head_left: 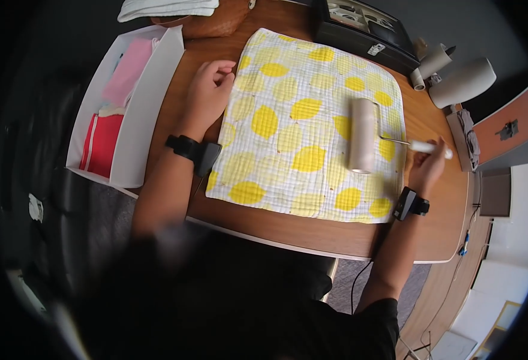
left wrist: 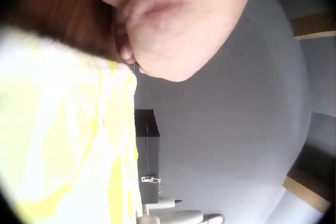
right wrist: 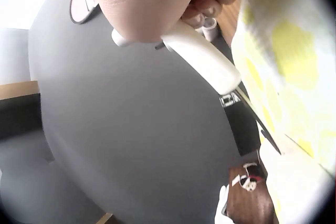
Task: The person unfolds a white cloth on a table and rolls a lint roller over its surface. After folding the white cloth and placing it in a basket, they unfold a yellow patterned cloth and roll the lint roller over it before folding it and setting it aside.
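Observation:
A quilted white cloth (head_left: 288, 141) with yellow lemon shapes lies spread flat on the wooden table. My right hand (head_left: 429, 168) grips the white handle (right wrist: 202, 58) of a lint roller (head_left: 363, 135), its thin metal rod reaching over the cloth's right side. The pale roll overlaps the cloth in the head view, close over or on it, slightly blurred. Small dark specks dot the fabric. At the cloth's upper left edge my left hand (head_left: 210, 93) rests on the table, its fingers loosely curled beside the hem, with nothing seen in them.
Left of the cloth stands a white open box (head_left: 126, 153) with folded pink and red cloths. Behind are a brown basket (head_left: 219, 21), a white towel (head_left: 168, 8) and a black latched case (head_left: 372, 36). Paper rolls (head_left: 435, 62) and a white rounded object (head_left: 465, 83) stand at back right.

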Demonstrator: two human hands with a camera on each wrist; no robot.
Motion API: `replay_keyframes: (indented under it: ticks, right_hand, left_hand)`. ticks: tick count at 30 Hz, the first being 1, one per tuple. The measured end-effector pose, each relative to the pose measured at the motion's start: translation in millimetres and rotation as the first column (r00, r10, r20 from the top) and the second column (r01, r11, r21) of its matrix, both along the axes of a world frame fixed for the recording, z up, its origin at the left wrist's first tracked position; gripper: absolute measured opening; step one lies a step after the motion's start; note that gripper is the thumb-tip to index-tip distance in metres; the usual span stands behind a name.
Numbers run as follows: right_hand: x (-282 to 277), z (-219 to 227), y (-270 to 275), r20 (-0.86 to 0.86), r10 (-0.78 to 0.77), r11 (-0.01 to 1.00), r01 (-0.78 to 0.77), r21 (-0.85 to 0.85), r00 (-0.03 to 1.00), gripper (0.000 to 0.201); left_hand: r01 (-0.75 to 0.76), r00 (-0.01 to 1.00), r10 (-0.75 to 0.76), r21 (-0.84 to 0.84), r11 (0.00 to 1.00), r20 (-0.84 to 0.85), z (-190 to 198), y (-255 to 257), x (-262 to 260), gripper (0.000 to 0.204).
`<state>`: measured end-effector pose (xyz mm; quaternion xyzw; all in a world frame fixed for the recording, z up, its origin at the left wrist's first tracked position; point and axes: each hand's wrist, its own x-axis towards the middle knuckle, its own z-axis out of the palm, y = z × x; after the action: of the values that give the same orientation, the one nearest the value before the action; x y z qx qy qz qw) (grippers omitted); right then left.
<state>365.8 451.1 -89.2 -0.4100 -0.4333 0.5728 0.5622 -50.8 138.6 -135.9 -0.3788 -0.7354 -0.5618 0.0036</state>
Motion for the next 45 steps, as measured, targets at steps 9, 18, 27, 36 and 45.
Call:
replay_keyframes:
  ticks: [9, 18, 27, 36, 45]
  right_hand:
    - [-62, 17, -81, 0.146, 0.586, 0.808, -0.561, -0.181, 0.797, 0.042]
    - [-65, 9, -82, 0.063, 0.54, 0.836, -0.525, -0.163, 0.84, 0.056]
    - [-26, 10, -34, -0.063, 0.236, 0.962, -0.242, -0.123, 0.97, 0.037]
    - [-96, 25, -152, 0.049, 0.744, 0.65, -0.705, -0.285, 0.666, 0.041]
    - [-24, 16, -35, -0.081, 0.155, 0.984, -0.161, -0.074, 0.985, 0.03]
  left_hand:
    - [0.103, 0.988, -0.126, 0.223, 0.969, 0.092, 14, 4, 7, 0.03]
    - [0.243, 0.935, -0.273, 0.152, 0.958, 0.228, 6, 6, 13, 0.024]
    - [0.2, 0.977, -0.196, -0.043, 0.979, 0.083, 7, 5, 16, 0.021]
    - [-0.031, 0.891, -0.105, -0.29, 0.957, -0.443, 0, 2, 13, 0.029]
    - [0.037, 0.914, -0.164, -0.325, 0.945, -0.372, -1, 2, 8, 0.033]
